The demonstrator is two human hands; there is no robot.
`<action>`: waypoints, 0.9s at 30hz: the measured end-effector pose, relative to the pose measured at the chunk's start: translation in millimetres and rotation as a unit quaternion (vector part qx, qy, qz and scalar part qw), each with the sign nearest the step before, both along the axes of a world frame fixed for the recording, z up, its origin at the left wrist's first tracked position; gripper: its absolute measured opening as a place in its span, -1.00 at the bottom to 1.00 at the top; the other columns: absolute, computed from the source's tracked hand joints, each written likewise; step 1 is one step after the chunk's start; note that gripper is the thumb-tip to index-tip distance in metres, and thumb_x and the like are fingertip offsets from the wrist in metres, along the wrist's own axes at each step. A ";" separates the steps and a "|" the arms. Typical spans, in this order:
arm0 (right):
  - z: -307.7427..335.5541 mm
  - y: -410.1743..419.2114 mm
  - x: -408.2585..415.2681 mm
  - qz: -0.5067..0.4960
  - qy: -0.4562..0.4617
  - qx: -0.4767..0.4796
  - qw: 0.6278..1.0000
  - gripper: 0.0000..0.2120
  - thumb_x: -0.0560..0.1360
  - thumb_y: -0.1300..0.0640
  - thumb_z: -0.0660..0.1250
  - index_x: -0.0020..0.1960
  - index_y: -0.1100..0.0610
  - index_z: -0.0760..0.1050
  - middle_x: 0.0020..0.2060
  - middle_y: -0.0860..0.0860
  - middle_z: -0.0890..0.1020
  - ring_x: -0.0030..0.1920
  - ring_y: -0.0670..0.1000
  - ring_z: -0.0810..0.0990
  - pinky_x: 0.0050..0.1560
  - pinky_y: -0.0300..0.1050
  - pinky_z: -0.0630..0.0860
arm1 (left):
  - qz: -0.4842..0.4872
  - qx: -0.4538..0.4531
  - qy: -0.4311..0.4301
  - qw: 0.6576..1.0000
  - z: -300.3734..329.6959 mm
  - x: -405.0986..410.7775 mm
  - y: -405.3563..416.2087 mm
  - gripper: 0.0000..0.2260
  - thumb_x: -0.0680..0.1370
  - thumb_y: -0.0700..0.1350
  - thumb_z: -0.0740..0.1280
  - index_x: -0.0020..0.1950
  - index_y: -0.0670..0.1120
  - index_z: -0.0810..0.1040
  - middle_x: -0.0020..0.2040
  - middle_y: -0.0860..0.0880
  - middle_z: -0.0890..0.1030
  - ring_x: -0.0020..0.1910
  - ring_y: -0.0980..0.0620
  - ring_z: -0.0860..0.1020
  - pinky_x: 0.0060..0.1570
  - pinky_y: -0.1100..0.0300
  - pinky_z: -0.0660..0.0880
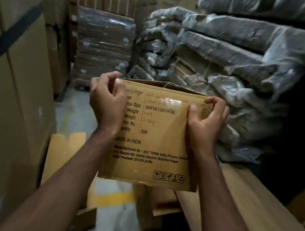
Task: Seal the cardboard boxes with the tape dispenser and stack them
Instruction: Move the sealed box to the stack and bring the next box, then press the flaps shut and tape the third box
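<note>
I hold a brown cardboard box (153,142) up in front of me, its printed side facing me with black text and handling symbols. A strip of clear tape shines across its upper part. My left hand (107,101) grips the box's upper left corner, thumb on the front face. At the upper right corner my right hand (205,120) grips it with the thumb pressed on the tape. The top flaps look slightly raised at the middle. No tape dispenser is in view.
Tall cardboard cartons (5,89) stand close on the left. Plastic-wrapped bundles (237,69) are piled at the right and behind. A long flat carton (252,214) lies low on the right. Flattened cardboard (66,151) and yellow floor marking lie below; more stacked cartons (102,45) block the aisle's end.
</note>
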State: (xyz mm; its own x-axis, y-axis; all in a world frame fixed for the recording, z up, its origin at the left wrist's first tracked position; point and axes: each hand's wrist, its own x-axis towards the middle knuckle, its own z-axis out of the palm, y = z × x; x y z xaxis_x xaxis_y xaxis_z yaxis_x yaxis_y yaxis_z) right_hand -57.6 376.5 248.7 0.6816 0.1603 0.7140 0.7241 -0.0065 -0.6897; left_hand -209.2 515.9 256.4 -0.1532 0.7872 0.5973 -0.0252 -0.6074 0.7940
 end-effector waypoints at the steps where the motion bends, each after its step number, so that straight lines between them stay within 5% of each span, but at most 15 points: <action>1: 5.5 -25.0 -0.4 -0.024 -0.014 0.020 0.999 -0.69 0.42 -0.03 0.34 0.11 0.04 0.41 0.10 -0.06 0.41 0.18 0.03 0.38 0.20 0.01 0.40 | -0.020 0.015 -0.015 1.000 4.2 6.4 -19.5 -0.80 0.59 -0.12 0.26 0.17 -0.09 0.59 0.10 -0.02 0.52 -0.06 0.22 0.52 -0.08 0.46 0.48; 7: 2.3 -171.1 2.6 -0.177 -0.099 0.052 0.978 -0.75 0.44 0.05 0.34 0.08 0.11 0.48 0.05 0.01 0.46 0.10 0.04 0.41 0.10 0.12 0.46 | -0.150 0.030 -0.055 0.987 -8.3 46.7 -133.7 -0.89 0.58 -0.17 0.25 0.05 -0.04 0.54 0.04 -0.02 0.49 -0.08 0.16 0.52 -0.10 0.34 0.51; 12: -23.3 -272.9 10.0 -0.262 -0.103 0.030 0.959 -0.84 0.46 0.11 0.31 0.01 0.15 0.49 -0.01 0.08 0.50 0.01 0.08 0.43 0.08 -0.15 0.38 | -0.229 0.025 -0.053 0.972 -31.4 79.0 -213.5 -0.90 0.57 -0.21 0.25 -0.02 -0.08 0.55 -0.04 -0.08 0.53 -0.10 0.18 0.48 -0.08 0.36 0.46; 16: -63.9 -323.2 7.5 -0.308 -0.066 0.017 0.949 -0.84 0.47 0.11 0.27 0.02 0.16 0.48 0.00 0.07 0.48 0.02 0.07 0.41 -0.02 -0.06 0.40 | -0.296 0.003 0.001 0.955 -72.8 107.5 -253.2 -0.92 0.60 -0.08 0.23 -0.04 0.02 0.50 -0.04 0.00 0.51 -0.05 0.05 0.54 0.02 -0.04 0.57; 20: -119.7 -355.6 10.0 -0.365 -0.001 0.005 0.931 -0.78 0.50 0.08 0.24 0.11 0.13 0.47 0.11 0.09 0.45 0.13 0.08 0.40 0.02 0.12 0.51 | -0.335 0.034 0.060 0.940 -108.9 126.0 -289.6 -0.93 0.63 -0.12 0.22 -0.01 -0.07 0.47 -0.01 -0.06 0.47 -0.06 0.16 0.47 -0.05 0.32 0.49; 24: -152.2 -366.0 13.8 -0.353 0.047 -0.043 0.934 -0.56 0.50 0.11 0.27 0.37 0.14 0.42 0.20 0.13 0.42 0.22 0.09 0.37 0.10 -0.08 0.42 | -0.338 0.000 0.119 0.934 -140.5 132.9 -298.2 -0.93 0.63 -0.11 0.19 -0.01 -0.05 0.44 0.00 0.02 0.40 -0.04 0.07 0.46 -0.07 0.13 0.53; 27: -174.9 -363.5 17.8 -0.362 0.071 -0.072 0.927 -0.58 0.49 0.10 0.26 0.32 0.17 0.49 0.16 0.13 0.43 0.20 0.10 0.38 0.07 -0.04 0.48 | -0.351 0.017 0.161 0.922 -168.8 124.7 -295.6 -0.94 0.62 -0.18 0.21 -0.01 -0.08 0.46 -0.01 0.01 0.41 -0.03 0.20 0.42 -0.08 0.19 0.47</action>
